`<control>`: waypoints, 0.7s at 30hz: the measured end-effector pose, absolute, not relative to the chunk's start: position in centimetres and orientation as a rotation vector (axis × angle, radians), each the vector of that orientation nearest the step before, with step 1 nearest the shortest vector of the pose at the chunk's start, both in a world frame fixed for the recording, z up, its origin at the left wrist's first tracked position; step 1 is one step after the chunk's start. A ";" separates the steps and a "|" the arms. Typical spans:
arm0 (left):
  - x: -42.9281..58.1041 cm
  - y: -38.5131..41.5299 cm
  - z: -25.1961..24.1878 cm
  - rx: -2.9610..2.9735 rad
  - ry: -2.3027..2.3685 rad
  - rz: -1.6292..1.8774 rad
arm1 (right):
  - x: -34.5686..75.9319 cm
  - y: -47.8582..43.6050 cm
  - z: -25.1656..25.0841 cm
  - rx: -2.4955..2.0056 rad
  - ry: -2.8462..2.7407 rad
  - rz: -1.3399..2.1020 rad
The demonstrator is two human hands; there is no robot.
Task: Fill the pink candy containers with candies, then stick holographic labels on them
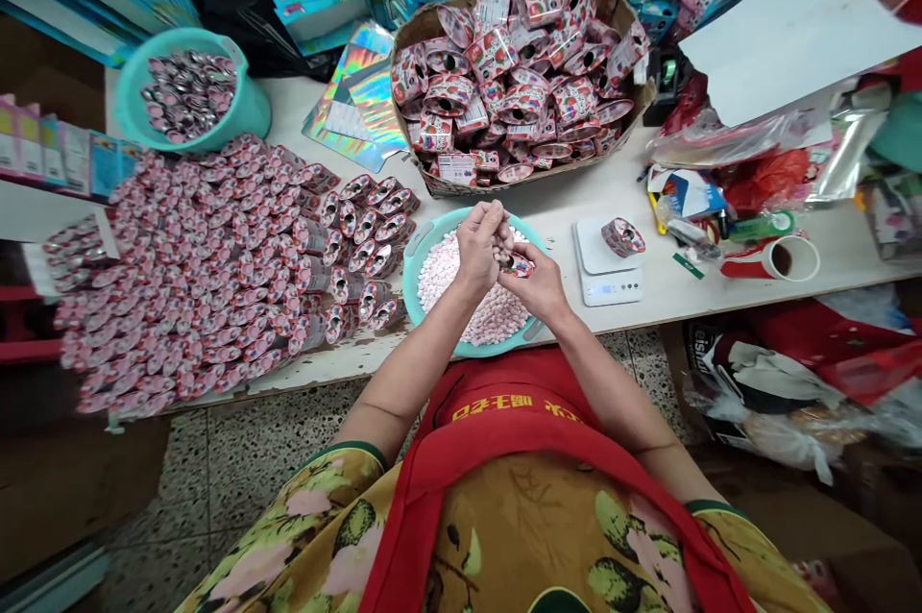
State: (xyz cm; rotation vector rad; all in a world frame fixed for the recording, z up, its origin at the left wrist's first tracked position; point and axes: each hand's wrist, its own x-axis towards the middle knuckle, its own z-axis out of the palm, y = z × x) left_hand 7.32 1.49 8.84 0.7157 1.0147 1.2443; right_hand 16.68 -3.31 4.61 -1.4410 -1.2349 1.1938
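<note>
My two hands meet above a teal bowl (416, 259) full of small pink and white candies (447, 272). In my right hand (537, 284) sits a small red-and-white printed container (517, 265), gripped with its mouth facing up. My left hand (481, 243) is cupped and pinched just over that mouth, fingers closed on a few candies. A second such container (622, 236) lies on the white digital scale (606, 269) to the right of the bowl.
A cardboard box (619, 12) holds several more printed containers behind the bowl. A large heap of them (208, 267) covers the table's left. A teal tub of metal lids (188, 92) stands back left. Tape roll (782, 259), bags and paper clutter the right.
</note>
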 end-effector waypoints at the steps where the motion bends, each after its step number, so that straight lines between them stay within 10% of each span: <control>1: 7.5 1.5 8.9 0.703 1.020 1.254 | 16.8 -3.3 4.6 -1.435 -1.238 1.199; 10: 3.8 3.5 6.7 0.278 1.118 1.404 | 20.2 -2.8 3.0 -1.152 -1.180 1.414; 21: 7.9 0.8 3.8 0.631 1.367 0.763 | 32.8 -9.4 -0.4 -1.142 -1.116 1.641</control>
